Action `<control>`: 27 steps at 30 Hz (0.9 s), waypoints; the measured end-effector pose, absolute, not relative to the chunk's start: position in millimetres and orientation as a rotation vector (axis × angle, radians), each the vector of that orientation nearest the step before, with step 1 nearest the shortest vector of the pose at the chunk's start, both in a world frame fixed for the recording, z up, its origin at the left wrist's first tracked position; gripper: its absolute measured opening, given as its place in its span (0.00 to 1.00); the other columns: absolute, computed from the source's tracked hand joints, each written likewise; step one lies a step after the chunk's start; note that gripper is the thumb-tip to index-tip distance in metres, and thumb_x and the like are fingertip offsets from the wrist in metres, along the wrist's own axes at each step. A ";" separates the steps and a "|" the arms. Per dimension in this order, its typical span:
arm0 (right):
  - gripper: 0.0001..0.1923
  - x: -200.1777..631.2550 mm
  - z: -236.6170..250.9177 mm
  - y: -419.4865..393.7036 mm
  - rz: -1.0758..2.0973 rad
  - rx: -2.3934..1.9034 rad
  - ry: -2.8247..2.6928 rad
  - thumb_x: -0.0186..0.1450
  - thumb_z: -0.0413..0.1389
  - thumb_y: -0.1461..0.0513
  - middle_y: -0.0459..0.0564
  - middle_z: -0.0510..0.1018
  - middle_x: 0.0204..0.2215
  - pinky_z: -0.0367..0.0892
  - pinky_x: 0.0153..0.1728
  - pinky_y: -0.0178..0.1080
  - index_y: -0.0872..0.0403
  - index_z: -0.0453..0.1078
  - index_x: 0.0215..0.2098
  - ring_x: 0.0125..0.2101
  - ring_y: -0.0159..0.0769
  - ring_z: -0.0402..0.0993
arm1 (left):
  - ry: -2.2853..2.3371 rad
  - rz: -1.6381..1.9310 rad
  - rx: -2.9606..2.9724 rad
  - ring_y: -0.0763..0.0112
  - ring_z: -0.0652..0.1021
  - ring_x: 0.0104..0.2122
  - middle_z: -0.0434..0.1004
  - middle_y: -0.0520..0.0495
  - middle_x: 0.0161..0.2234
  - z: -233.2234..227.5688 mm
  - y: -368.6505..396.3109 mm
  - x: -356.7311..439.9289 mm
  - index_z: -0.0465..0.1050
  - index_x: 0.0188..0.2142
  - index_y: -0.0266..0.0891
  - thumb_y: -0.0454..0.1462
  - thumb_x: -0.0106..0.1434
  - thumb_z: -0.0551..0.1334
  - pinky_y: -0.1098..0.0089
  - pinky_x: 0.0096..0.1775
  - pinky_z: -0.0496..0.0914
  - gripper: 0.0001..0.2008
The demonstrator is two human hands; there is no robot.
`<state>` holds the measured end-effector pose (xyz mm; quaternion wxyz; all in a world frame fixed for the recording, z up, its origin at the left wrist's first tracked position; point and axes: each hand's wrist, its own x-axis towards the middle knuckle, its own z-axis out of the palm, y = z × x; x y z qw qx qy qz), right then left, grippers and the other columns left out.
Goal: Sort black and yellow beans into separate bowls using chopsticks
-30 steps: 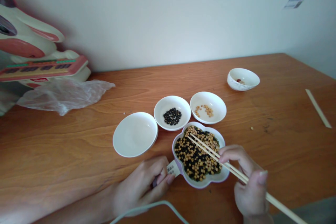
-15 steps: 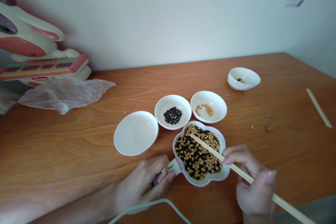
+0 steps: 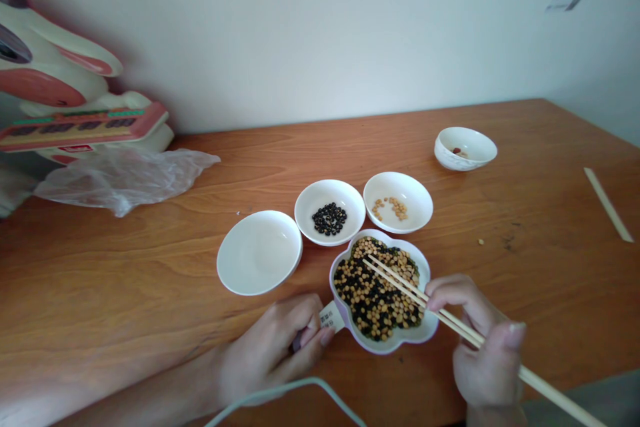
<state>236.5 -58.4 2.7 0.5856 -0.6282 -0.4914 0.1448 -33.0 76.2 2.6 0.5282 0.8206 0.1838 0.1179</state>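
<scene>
My left hand (image 3: 280, 347) is closed around the handle of a flower-shaped dish (image 3: 429, 273) with a pale purple rim. Mixed yellow and black beans (image 3: 376, 293) fill it, with some green ones along the edge. In my right hand (image 3: 483, 340) is a pair of wooden chopsticks (image 3: 407, 290), their tips slightly apart over the beans. Whether a bean sits between the tips is too small to tell. Behind the dish stand a white bowl with black beans (image 3: 330, 219) and another with yellow beans (image 3: 399, 208). An empty white bowl (image 3: 259, 253) is to their left.
A patterned white bowl (image 3: 465, 159) with a few small bits stands at the back right. Far right lies a pale strip (image 3: 607, 204); a loose bean (image 3: 481, 241) rests nearer. At left are a clear plastic bag (image 3: 125, 177) and a toy keyboard figure (image 3: 85, 127). A cable (image 3: 300, 383) crosses the front.
The chopstick tips have spread apart over the beans, from nearly together before. My left hand and the dish keep their place.
</scene>
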 end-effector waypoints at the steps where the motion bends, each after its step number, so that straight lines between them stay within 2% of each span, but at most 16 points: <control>1: 0.40 236.4 1.4 -58.9 0.344 -1.462 -1.148 0.75 0.30 0.38 0.53 0.77 0.32 0.65 0.37 0.46 0.50 0.75 0.32 0.37 0.46 0.73 | 0.449 0.287 1.963 0.75 0.63 0.28 0.63 0.54 0.31 2.5 76.5 -32.9 0.55 0.33 0.43 0.34 0.76 0.56 0.73 0.31 0.58 0.13; 7: 0.37 234.2 -3.1 -58.8 0.387 -1.447 -1.174 0.77 0.30 0.41 0.52 0.76 0.35 0.64 0.42 0.47 0.50 0.74 0.35 0.40 0.45 0.72 | 0.435 0.296 1.963 0.75 0.63 0.28 0.63 0.54 0.31 2.2 78.4 -31.2 0.55 0.33 0.43 0.34 0.76 0.55 0.73 0.31 0.58 0.13; 16: 0.33 234.7 -4.1 -59.1 0.393 -1.407 -1.188 0.79 0.31 0.46 0.50 0.75 0.37 0.63 0.43 0.46 0.48 0.74 0.38 0.41 0.43 0.71 | 0.449 0.288 1.957 0.75 0.63 0.28 0.63 0.54 0.31 0.9 76.5 -33.9 0.55 0.33 0.43 0.35 0.76 0.55 0.73 0.31 0.58 0.13; 21: 0.35 234.0 -4.5 -59.4 0.369 -1.386 -1.148 0.78 0.31 0.44 0.50 0.76 0.36 0.63 0.42 0.46 0.48 0.75 0.37 0.40 0.43 0.71 | 0.441 0.287 1.959 0.75 0.63 0.28 0.63 0.55 0.31 1.0 76.6 -34.2 0.55 0.33 0.43 0.34 0.76 0.56 0.73 0.31 0.58 0.13; 27: 0.38 231.9 5.4 -59.3 0.326 -1.379 -1.113 0.77 0.31 0.41 0.50 0.77 0.34 0.65 0.36 0.43 0.48 0.76 0.34 0.37 0.42 0.72 | 0.429 0.300 1.961 0.76 0.62 0.28 0.63 0.55 0.31 2.3 77.3 -32.1 0.54 0.33 0.43 0.33 0.76 0.56 0.73 0.31 0.58 0.13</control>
